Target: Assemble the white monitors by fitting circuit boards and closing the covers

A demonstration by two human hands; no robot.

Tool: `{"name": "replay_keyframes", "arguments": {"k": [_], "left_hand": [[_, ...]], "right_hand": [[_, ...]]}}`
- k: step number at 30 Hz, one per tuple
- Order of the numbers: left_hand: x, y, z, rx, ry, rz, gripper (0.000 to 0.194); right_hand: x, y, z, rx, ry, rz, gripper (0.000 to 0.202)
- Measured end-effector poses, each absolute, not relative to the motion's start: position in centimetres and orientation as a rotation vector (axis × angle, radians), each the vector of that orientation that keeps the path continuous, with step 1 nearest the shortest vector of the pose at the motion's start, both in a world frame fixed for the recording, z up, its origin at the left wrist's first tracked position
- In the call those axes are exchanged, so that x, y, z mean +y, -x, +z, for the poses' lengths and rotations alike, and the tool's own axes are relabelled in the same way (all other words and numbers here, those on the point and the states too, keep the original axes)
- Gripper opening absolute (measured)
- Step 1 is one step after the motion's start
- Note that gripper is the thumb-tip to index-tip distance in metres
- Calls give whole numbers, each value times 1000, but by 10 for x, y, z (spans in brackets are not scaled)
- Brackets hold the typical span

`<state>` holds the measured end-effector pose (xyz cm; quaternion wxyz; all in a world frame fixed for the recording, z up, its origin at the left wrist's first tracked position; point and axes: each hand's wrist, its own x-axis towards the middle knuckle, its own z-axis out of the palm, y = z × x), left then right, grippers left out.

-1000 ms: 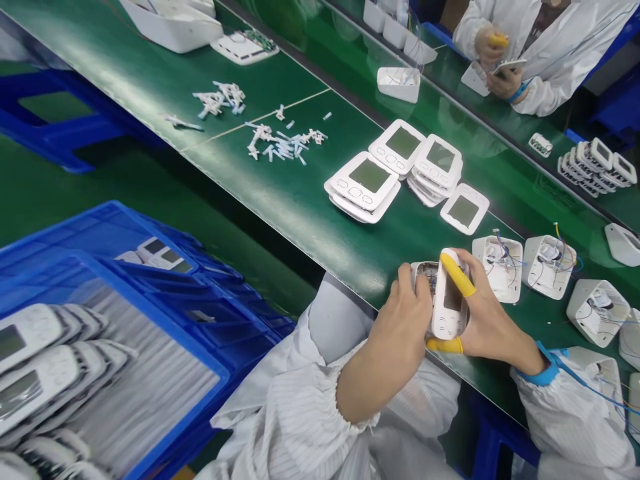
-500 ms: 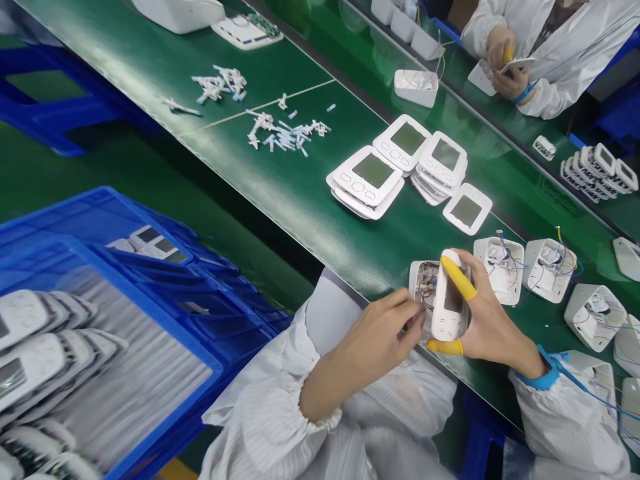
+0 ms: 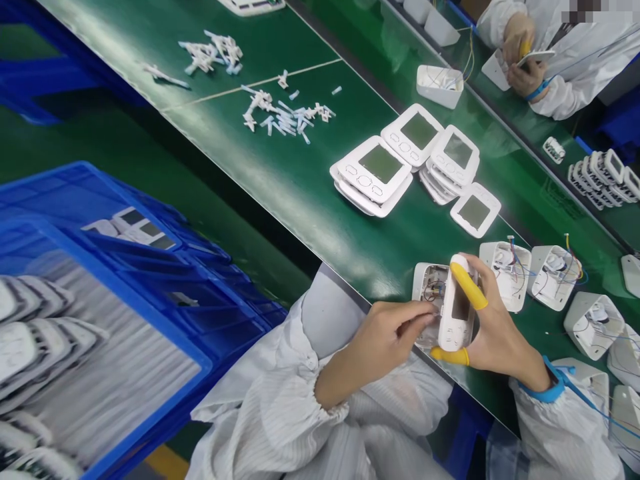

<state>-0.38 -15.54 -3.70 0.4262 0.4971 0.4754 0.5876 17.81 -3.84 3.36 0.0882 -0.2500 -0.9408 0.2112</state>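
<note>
My right hand [image 3: 493, 313], with yellow finger covers and a blue wrist strap, grips a white front panel [image 3: 456, 307] with a dark screen. The panel is tilted up over the right part of an open white housing [image 3: 424, 275] at the table's edge. Wires and small parts show inside the housing. My left hand [image 3: 387, 337] reaches in from the left, thumb and forefinger pinched together beside the panel's inner side. What lies between those fingertips is too small to make out.
Several white panels [image 3: 380, 170] lie stacked on the green table [image 3: 280, 193], with small white and blue pieces [image 3: 287, 120] farther left. Open housings [image 3: 553, 277] stand at the right. Blue crates [image 3: 200, 360] hold panels at the left. A person's hands [image 3: 525, 67] work across the table.
The fingertips of my left hand have closed together and moved slightly right, nearer the panel. The view has shifted a little; my right hand still holds the panel.
</note>
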Motion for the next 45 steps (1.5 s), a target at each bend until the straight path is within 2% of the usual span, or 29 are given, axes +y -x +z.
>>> {"name": "replay_keyframes", "arguments": {"k": [7,12,22,30,45], "left_hand": [[-154,0,-43,1228,-1430,1624,20],[-153,-1,-45,1219,-1448,1606,19],[-154,-6,-47,1192,-1455,1557,34],[-153,-10,-50,1240,-1523,1550,37],[-150,-12,-59,1226,-1485,1690,37]], "right_hand": [[-38,-178,35,-2787,725,638,124],[-37,-178,33,-2803,713,613,124],[-36,-179,33,-2811,644,589,116],[-36,-178,33,-2813,588,557,102],[-35,-176,35,-2849,613,568,103]]}}
